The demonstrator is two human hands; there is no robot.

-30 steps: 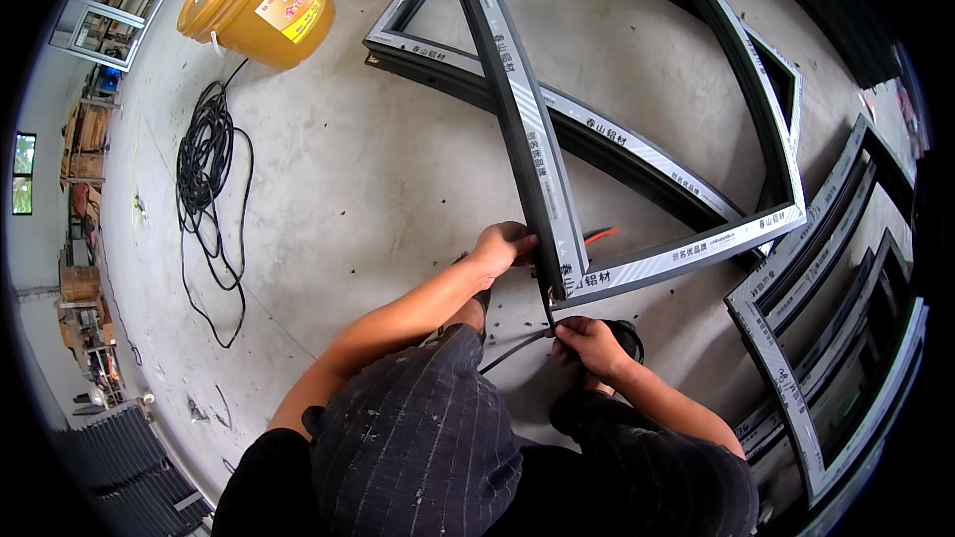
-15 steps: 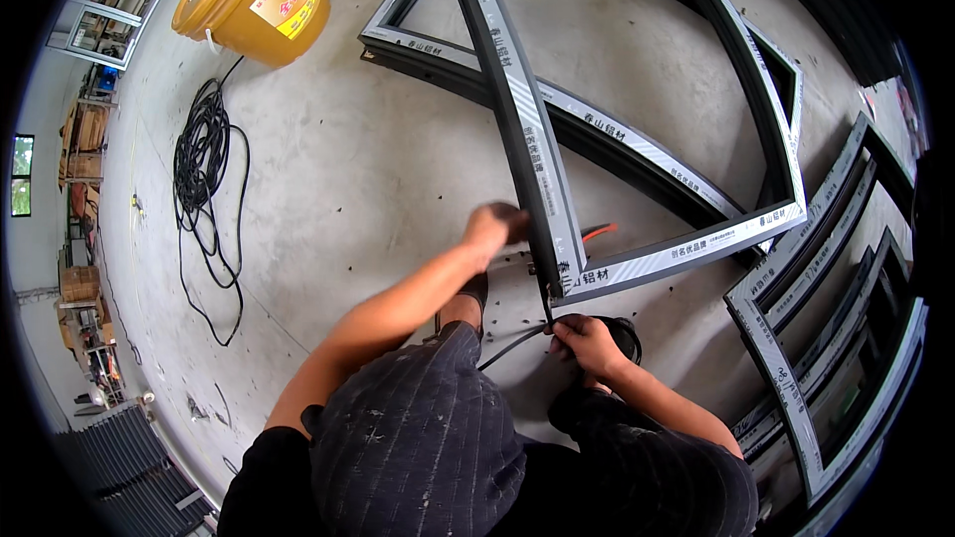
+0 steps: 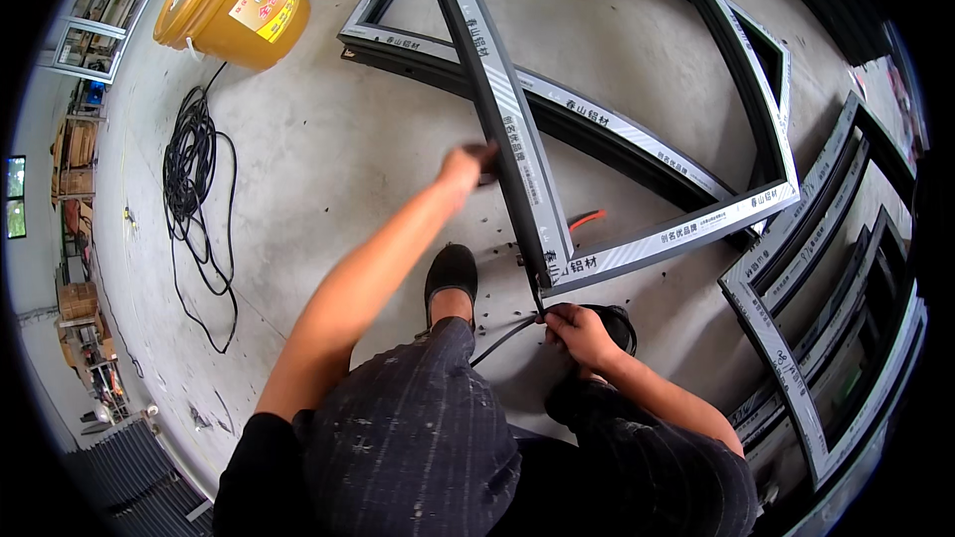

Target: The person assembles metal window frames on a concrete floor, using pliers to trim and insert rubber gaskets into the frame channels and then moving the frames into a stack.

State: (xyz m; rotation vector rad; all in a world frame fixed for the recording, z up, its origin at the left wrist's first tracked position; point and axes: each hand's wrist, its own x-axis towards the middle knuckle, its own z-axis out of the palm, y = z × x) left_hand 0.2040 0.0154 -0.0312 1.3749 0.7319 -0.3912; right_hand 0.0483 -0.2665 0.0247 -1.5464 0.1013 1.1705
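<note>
A dark metal window frame (image 3: 525,169), wrapped in white printed film, stands in front of me with its near corner low. My left hand (image 3: 468,171) is against the outer left side of its long bar; the fingers are smeared and partly lost in the dark edge. Just below the near corner, my right hand (image 3: 577,330) pinches a thin black flexible strip (image 3: 502,336). This strip runs up to the frame's corner, and another length trails left toward my feet. More black strip loops (image 3: 622,323) lie behind the right hand.
Under the upright frame lies another frame (image 3: 637,144). A tool with an orange handle (image 3: 587,220) rests inside the corner. Several frames (image 3: 786,358) are stacked at right. A yellow bucket (image 3: 214,25) and a coiled black cable (image 3: 189,174) are at left; my shoe (image 3: 451,273) is near the corner.
My left hand has moved farther up along the frame's bar, away from the near corner. The right hand keeps its pinch below the corner. The whole view has shifted slightly.
</note>
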